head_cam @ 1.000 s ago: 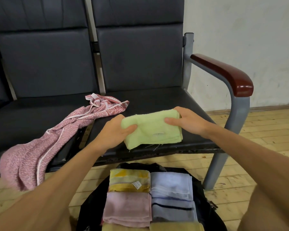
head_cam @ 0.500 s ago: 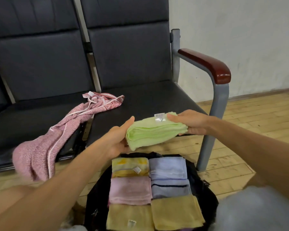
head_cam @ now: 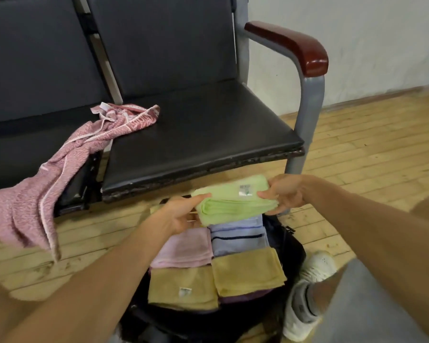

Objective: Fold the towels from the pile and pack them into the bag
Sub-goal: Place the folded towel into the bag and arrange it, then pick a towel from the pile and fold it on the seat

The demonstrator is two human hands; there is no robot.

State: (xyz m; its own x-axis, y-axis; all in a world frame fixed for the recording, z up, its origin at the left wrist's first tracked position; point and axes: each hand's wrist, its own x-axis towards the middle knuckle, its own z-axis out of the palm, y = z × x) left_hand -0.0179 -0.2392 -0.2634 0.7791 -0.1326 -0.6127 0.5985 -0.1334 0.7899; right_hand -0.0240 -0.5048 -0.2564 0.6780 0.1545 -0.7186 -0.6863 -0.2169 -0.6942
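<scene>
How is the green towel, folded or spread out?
Folded. The green towel shows stacked layers along its front edge, a compact block.

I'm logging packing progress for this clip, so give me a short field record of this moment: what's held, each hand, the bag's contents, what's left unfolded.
held: folded green towel, above the bag's far end
left hand: grips the towel's left end
right hand: pinches its right end
bag: black bag, open, on the wooden floor
packed: pink towel, blue striped towel, left tan towel, right tan towel
unfolded: pink patterned towel, draped over the seat edge
</scene>
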